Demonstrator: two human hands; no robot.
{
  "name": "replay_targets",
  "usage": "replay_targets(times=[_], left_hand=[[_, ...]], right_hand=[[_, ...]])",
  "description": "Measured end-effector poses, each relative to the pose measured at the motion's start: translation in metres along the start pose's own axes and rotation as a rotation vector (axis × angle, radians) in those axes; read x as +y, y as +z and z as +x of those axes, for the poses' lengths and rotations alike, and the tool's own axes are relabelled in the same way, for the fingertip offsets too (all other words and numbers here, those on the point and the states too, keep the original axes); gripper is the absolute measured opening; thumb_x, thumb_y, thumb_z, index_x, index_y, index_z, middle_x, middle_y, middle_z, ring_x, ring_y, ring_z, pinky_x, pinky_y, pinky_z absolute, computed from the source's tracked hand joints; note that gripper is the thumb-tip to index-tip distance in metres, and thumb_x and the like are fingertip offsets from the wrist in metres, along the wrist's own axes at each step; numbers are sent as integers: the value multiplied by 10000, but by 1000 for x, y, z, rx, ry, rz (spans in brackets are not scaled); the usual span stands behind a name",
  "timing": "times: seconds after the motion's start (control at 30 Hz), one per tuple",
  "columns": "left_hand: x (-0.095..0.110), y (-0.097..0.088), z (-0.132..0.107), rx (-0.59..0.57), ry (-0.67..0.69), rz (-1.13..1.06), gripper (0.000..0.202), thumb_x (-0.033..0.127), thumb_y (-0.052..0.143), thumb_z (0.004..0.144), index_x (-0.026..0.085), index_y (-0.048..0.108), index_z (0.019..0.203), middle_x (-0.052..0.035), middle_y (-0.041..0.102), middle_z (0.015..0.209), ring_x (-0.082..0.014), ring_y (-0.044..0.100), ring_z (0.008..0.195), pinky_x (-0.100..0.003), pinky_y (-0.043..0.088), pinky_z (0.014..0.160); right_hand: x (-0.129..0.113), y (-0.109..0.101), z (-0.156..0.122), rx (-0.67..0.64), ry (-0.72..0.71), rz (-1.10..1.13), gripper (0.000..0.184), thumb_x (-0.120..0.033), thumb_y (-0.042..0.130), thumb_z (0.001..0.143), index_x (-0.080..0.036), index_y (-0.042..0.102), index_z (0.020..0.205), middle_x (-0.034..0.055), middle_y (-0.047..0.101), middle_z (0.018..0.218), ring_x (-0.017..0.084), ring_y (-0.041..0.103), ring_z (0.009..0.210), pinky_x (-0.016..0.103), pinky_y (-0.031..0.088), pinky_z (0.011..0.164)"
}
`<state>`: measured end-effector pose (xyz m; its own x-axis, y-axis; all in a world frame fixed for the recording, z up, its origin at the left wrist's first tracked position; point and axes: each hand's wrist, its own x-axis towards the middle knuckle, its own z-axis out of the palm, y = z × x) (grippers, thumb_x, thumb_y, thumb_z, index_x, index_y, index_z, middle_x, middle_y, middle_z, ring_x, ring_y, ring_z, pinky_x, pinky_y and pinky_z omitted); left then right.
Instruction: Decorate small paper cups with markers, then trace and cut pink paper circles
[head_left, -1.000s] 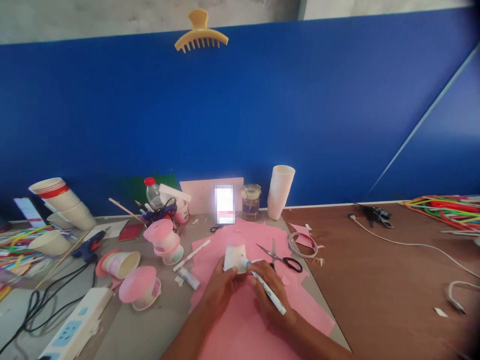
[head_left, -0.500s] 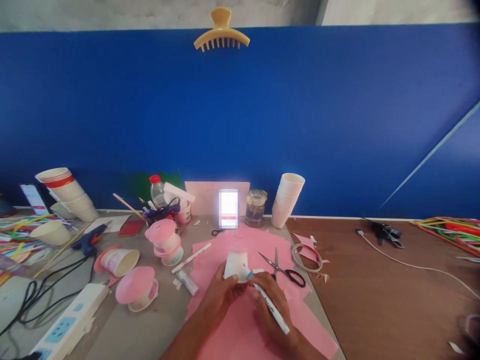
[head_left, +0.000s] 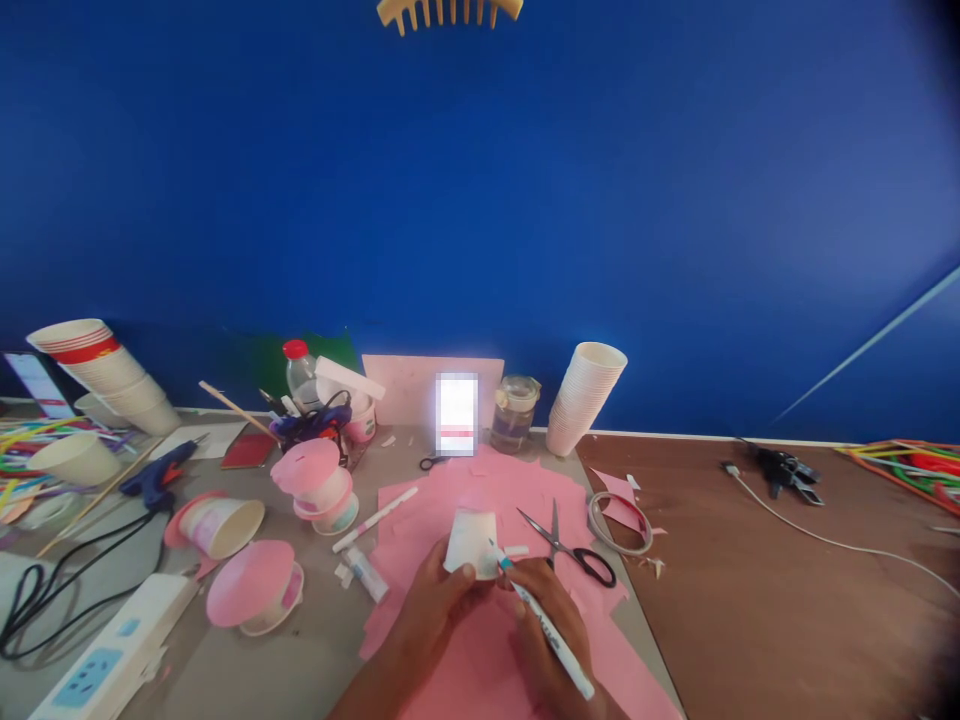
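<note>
Left hand [head_left: 442,590] is gripping the cup [head_left: 472,540] above pink paper [head_left: 480,670] while my right hand [head_left: 561,602] is clasping the marker [head_left: 546,625], which is slanting up-left, tip at the cup's right side, contact unclear.

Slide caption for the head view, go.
Left hand holds a white cup while the right hand grips a blue-tipped marker.

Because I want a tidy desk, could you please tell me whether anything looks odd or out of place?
One pink-trimmed cup at the left lies on its side, while the pink-topped cup in front of it stands. The scissors lie open beside the right hand. No spill shows.
</note>
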<state>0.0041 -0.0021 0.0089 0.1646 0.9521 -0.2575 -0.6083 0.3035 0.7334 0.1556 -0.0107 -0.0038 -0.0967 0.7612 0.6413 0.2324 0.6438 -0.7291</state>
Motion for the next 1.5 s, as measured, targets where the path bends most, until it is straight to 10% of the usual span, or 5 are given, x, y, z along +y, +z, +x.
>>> replay_targets(times=[1.5], left_hand=[[0, -4, -3, -243, 22, -42, 255, 291, 683, 773, 162, 610, 980, -83, 677, 936, -195, 644, 834, -353, 455, 828]], right_hand=[[-10, 2, 4, 75, -201, -28, 202, -221, 476, 914, -230, 595, 1077, 68, 680, 905, 200, 652, 836, 333, 544, 733]])
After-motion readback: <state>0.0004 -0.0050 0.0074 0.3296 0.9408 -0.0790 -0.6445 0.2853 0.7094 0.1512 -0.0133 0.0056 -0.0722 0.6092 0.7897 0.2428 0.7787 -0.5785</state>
